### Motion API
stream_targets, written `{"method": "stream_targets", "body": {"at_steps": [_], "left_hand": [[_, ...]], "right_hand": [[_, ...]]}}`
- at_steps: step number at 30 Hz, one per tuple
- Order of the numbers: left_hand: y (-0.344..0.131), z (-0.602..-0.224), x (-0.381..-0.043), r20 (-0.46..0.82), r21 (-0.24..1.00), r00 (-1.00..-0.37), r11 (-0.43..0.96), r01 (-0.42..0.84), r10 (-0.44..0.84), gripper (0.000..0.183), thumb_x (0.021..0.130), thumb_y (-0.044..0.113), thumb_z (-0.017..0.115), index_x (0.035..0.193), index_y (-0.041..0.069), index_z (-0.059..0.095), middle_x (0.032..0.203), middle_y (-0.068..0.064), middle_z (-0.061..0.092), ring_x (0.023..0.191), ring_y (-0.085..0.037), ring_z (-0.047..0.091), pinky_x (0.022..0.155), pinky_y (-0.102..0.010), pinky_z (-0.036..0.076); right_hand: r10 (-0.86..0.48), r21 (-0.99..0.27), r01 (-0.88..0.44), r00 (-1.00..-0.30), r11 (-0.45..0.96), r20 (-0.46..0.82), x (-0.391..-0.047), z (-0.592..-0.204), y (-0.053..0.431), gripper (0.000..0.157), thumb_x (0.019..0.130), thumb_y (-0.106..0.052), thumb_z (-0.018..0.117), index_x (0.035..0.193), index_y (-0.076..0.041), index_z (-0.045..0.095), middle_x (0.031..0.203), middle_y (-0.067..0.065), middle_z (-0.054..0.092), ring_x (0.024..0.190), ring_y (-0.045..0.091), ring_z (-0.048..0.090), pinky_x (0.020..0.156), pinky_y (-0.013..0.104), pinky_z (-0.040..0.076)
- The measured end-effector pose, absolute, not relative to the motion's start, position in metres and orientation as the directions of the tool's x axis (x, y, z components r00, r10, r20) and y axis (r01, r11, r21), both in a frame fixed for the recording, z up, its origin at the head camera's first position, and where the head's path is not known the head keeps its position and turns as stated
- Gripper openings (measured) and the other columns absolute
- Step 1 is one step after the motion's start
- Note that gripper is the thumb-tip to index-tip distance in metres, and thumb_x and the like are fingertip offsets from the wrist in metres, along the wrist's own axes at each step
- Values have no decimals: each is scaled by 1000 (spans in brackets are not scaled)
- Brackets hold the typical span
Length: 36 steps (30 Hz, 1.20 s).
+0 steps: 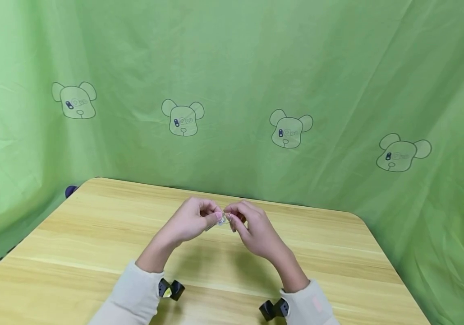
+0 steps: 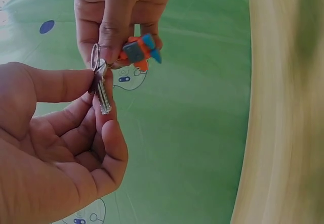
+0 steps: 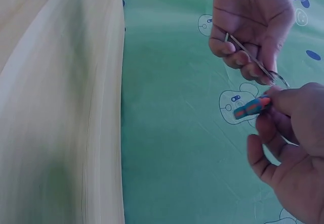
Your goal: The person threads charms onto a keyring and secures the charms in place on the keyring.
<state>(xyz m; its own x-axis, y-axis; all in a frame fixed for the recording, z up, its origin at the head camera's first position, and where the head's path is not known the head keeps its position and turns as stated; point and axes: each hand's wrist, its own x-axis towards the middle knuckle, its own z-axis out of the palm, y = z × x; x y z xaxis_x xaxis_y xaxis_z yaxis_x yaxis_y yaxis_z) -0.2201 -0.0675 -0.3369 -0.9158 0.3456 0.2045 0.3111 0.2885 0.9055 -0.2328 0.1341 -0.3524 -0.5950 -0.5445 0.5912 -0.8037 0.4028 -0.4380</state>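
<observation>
Above the table, both hands meet fingertip to fingertip. Silver keys (image 2: 105, 96) are pinched between the thumb and fingers of my left hand (image 1: 191, 220), their blades pointing down toward the palm in the left wrist view. My right hand (image 1: 257, 229) pinches the thin metal key ring (image 2: 94, 56) between thumb and forefinger. A small orange and blue charm (image 2: 135, 51) sticks out beside the right fingertips; in the right wrist view this charm (image 3: 250, 108) shows edge-on. Fingers hide part of the ring and the key heads.
A light wood table (image 1: 94, 243) with rounded far corners lies under the hands. Green cloth (image 1: 232, 54) printed with bear faces hangs behind it and at both sides. Each sleeve cuff carries a black wrist camera, the left camera (image 1: 171, 289) and the right camera (image 1: 273, 309).
</observation>
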Motion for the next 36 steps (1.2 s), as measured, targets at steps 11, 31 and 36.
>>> {"method": "stream_targets", "body": {"at_steps": [11,31,36], "left_hand": [[-70,-348,-224,143,906,-910,317,279,390,10,91,8,57,89,5,67,69,-1,53,62,-12,45,55,-25,36],[-68,-382,-239,-71,863,-869,466,193,490,11,83,-1,59,80,4,68,67,-3,58,57,-12,46,52,-25,38],[-66,-391,-240,-94,805,-841,538,251,533,12,81,-3,61,77,4,69,70,-5,64,57,-12,49,52,-25,40]], "right_hand": [[-618,-543,-721,-674,430,405,-238,-359,138,8,94,-14,60,101,-15,65,81,-6,62,74,9,58,66,29,51],[-732,-593,-582,-681,556,-19,-249,-377,149,6,91,-6,61,90,-6,67,71,-1,65,68,15,61,63,25,50],[-738,-593,-557,-667,582,-98,-247,-381,148,8,87,0,63,84,-7,66,69,1,64,64,17,61,60,23,49]]}}
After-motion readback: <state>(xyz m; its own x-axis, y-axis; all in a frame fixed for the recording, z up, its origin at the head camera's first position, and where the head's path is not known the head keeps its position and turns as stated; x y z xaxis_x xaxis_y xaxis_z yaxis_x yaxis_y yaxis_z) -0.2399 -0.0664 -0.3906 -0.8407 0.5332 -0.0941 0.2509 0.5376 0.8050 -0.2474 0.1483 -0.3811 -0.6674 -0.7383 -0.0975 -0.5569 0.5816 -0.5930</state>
